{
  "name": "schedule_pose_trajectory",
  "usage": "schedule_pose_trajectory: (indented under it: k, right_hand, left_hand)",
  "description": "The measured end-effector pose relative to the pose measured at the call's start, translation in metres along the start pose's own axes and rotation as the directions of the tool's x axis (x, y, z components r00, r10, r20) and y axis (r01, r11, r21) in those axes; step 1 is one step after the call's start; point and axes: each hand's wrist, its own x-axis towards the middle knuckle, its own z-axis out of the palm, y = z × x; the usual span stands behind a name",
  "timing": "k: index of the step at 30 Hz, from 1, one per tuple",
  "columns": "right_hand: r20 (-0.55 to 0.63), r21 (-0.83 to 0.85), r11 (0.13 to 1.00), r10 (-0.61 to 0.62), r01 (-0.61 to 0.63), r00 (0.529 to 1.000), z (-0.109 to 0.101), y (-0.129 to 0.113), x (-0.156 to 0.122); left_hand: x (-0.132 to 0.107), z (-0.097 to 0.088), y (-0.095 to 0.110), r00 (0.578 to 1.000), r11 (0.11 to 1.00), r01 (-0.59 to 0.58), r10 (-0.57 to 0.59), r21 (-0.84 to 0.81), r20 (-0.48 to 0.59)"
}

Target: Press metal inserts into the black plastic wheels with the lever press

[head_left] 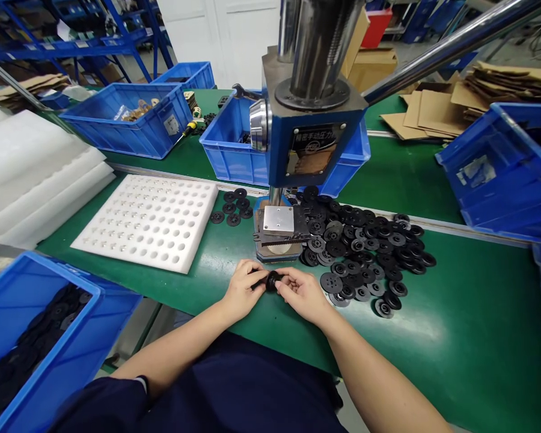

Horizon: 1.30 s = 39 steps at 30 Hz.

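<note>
Between both hands a black plastic wheel (273, 281) is held above the green table, just in front of the press. My left hand (244, 288) pinches its left side, and my right hand (302, 293) grips its right side with thumb and fingers. Directly beyond stands a manual arbor press (313, 141), with a silver metal block (278, 220) under its ram. To the right of my hands spreads a heap of black wheels (365, 240). Several flat black discs (231, 207) lie left of the press base.
A white foam tray (148, 219) with rows of holes, some filled with small clear pieces, lies to the left. Blue bins stand at the back (126, 117), right (505, 168) and lower left (67, 337). The press lever (433, 57) extends rightward above flattened cardboard (437, 111).
</note>
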Motion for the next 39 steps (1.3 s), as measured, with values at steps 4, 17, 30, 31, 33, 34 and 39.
schedule_pose_trajectory:
  k: [4,17,30,31,33,34,39]
  right_hand:
    - [0.007,0.002,1.000,-0.003,0.003,1.000,-0.001,0.004,0.001]
    - [0.047,-0.031,0.996,-0.085,0.087,0.995,-0.012,-0.001,0.002]
    - [-0.010,-0.259,0.940,-0.233,0.223,0.972,-0.014,-0.005,0.002]
    - [-0.060,-0.263,0.940,-0.240,0.217,0.969,-0.018,-0.007,0.002]
    - [-0.234,-0.272,0.946,-0.242,0.176,0.942,-0.030,-0.010,0.004]
    - [-0.347,-0.273,0.951,-0.236,0.143,0.908,-0.038,-0.011,0.005]
    - [-0.748,-0.333,0.942,-0.234,-0.046,0.621,-0.081,0.004,0.015]
  left_hand:
    - [0.000,0.000,-0.002,0.995,0.999,0.027,-0.024,-0.037,0.093]
    - [0.001,-0.003,-0.004,0.969,1.000,0.007,-0.005,-0.004,0.246]
    - [-0.007,-0.010,-0.017,0.950,0.971,0.209,-0.173,-0.118,0.262]
    - [-0.009,-0.017,-0.023,0.929,0.942,0.298,-0.248,-0.157,0.274]
    - [-0.005,-0.038,-0.035,0.861,0.846,0.479,-0.403,-0.233,0.310]
    - [0.003,-0.050,-0.042,0.824,0.791,0.551,-0.466,-0.266,0.322]
    - [0.109,-0.110,-0.059,0.815,0.761,0.567,-0.574,-0.315,0.080]
